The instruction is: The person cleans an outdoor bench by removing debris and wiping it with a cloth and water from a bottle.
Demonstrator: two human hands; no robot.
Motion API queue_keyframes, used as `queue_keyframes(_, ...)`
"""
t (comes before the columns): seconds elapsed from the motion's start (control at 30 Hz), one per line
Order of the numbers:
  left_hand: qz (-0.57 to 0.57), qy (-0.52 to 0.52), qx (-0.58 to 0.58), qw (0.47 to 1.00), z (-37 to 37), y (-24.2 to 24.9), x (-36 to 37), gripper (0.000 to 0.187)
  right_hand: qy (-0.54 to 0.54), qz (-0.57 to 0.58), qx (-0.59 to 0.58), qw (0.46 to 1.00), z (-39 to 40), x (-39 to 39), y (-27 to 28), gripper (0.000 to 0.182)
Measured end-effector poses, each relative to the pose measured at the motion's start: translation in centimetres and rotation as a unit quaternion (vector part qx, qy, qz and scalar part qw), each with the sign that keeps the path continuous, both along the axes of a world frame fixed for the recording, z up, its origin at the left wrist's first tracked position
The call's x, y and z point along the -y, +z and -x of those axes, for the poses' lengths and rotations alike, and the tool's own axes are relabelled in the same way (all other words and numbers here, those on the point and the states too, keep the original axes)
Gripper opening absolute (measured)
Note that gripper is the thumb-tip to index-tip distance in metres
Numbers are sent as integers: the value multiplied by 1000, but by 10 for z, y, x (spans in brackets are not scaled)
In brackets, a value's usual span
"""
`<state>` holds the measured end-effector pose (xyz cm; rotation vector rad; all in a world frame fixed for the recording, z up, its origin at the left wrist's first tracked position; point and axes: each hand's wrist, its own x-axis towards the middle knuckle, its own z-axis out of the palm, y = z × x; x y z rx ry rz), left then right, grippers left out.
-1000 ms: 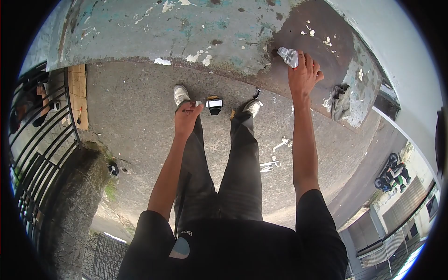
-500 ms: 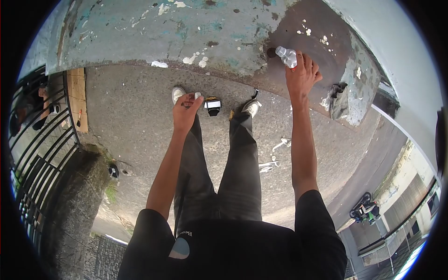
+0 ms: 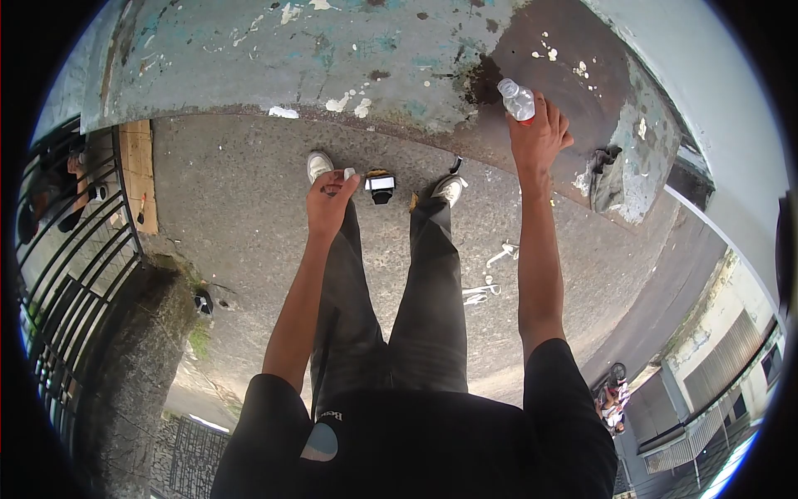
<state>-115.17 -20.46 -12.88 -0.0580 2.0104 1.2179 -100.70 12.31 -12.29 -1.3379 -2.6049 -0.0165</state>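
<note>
A clear plastic bottle is tilted above the worn metal surface, with my right hand wrapped round it near its red part. Its open-looking neck points up and left, beside a dark wet patch. Over the ground near my shoe, my left hand pinches a small whitish object, perhaps a cap. A grey cloth lies on the surface to the right of my right hand.
A black device with a white screen sits on the ground between my shoes. White pieces lie right of my legs. Black railings stand at the left, with a person partly visible behind. People on a motorbike are at the lower right.
The dark wet patch by the bottle's neck has spread. The bottle has shifted slightly right and down. The motorbike in the street has moved left and down.
</note>
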Motion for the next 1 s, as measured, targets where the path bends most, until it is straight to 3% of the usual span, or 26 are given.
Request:
queue_keyframes(0.4,30,-11,-23,999,1,0,0,37,22,10,-2,1000,-26,32,12,53)
queue_keyframes(0.6,-29,7,-43,999,2,-9,-9,35,16,25,-14,999,-26,43,11,55)
queue_keyframes(0.7,-48,4,-117,992,19,-12,-40,33,-39,47,-26,998,-21,32,16,58)
queue_keyframes(0.77,-41,-17,-286,957,42,-7,-75,33,-62,46,-39,996,-14,17,23,61)
queue_keyframes(0.83,-58,-4,-360,931,68,-22,-106,36,-61,33,-35,997,-7,-2,30,62)
queue_keyframes(1.0,-36,25,-427,903,105,-38,-168,41,-70,5,-36,997,8,-63,32,64)
